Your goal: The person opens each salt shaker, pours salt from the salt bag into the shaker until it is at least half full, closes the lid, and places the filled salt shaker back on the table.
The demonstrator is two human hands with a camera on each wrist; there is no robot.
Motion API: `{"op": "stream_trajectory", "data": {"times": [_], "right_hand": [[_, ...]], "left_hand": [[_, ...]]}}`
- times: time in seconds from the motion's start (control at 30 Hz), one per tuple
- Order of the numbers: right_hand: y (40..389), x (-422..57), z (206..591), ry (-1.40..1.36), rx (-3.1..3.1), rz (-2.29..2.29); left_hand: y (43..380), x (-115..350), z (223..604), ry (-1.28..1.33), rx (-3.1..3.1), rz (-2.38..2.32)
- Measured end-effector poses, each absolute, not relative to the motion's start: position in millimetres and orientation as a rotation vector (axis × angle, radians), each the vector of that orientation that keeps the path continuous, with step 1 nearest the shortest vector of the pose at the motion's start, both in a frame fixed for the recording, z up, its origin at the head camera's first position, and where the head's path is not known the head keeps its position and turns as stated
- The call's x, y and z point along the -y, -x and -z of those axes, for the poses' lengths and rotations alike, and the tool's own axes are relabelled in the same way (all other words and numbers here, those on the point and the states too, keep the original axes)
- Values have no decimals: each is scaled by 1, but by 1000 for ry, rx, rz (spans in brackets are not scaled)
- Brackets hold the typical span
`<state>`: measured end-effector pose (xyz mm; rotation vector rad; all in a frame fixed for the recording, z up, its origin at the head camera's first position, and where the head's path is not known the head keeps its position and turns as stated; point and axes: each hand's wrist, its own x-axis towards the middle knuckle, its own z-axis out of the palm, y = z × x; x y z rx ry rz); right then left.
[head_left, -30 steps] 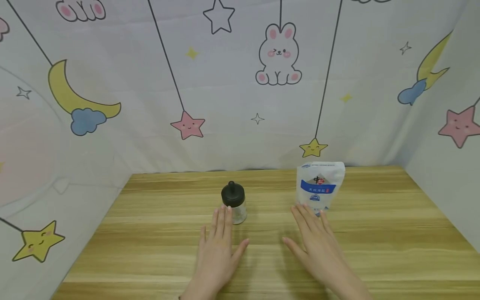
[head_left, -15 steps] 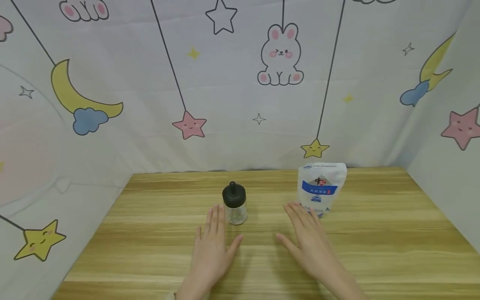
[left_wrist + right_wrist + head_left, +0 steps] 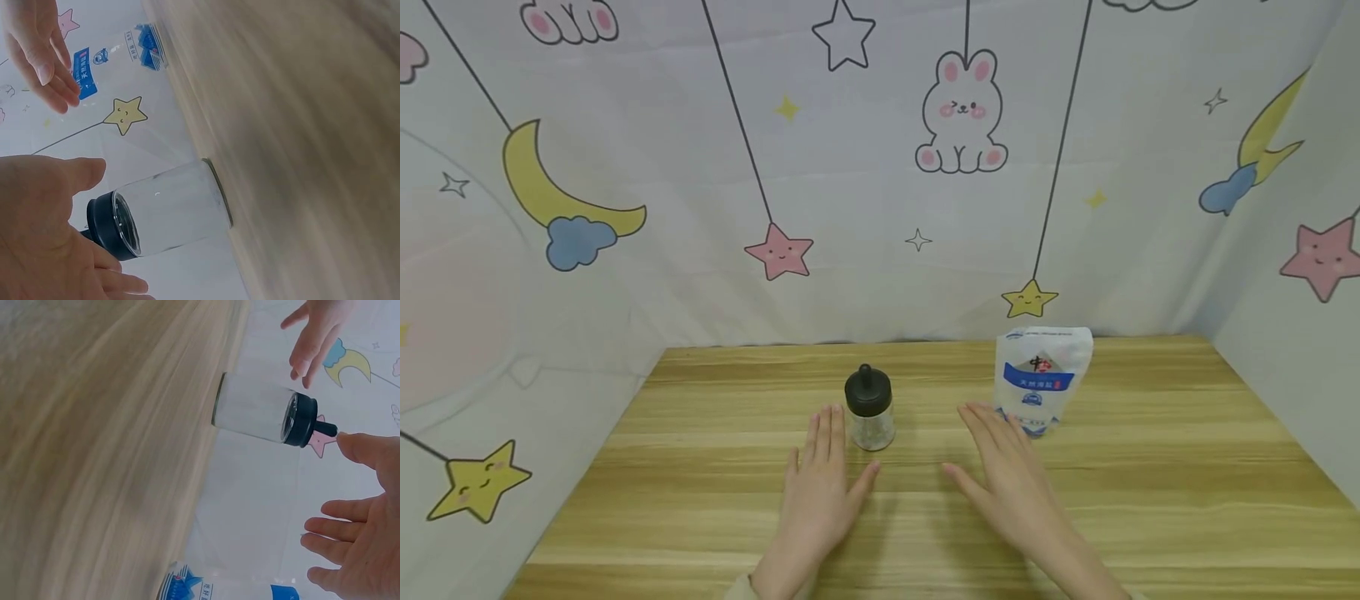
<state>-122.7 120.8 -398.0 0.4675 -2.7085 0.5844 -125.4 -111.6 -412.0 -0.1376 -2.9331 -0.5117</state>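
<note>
A clear glass jar (image 3: 872,429) with a black lid and a knob-like spout stands upright on the wooden table. My left hand (image 3: 817,492) is just left of it, fingers straight and thumb apart, holding nothing. To the right stands a white and blue pouch (image 3: 1042,367) with printed characters. My right hand (image 3: 1011,483) hovers in front of the pouch's lower left, fingers extended and thumb spread, also holding nothing. The left wrist view shows the jar (image 3: 172,209) looking see-through, beyond the left palm. In the right wrist view, the pouch (image 3: 212,586) is partly cut off at the bottom.
The wooden table (image 3: 700,467) ends at the back against a white curtain (image 3: 865,167) printed with stars, moons and a rabbit. More of the same cloth hangs along the left and right sides.
Both hands have shifted a little to the left. The left hand, which overlapped the jar in the head view, now sits beside it. Jar and pouch stay in place.
</note>
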Motion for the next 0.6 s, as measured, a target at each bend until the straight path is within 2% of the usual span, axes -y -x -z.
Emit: {"op": "stream_trajectory", "data": {"times": [0.6], "right_hand": [[134,-113,400,-515,2684,-721]], "left_hand": [[134,112,409,141,2888,517]]}}
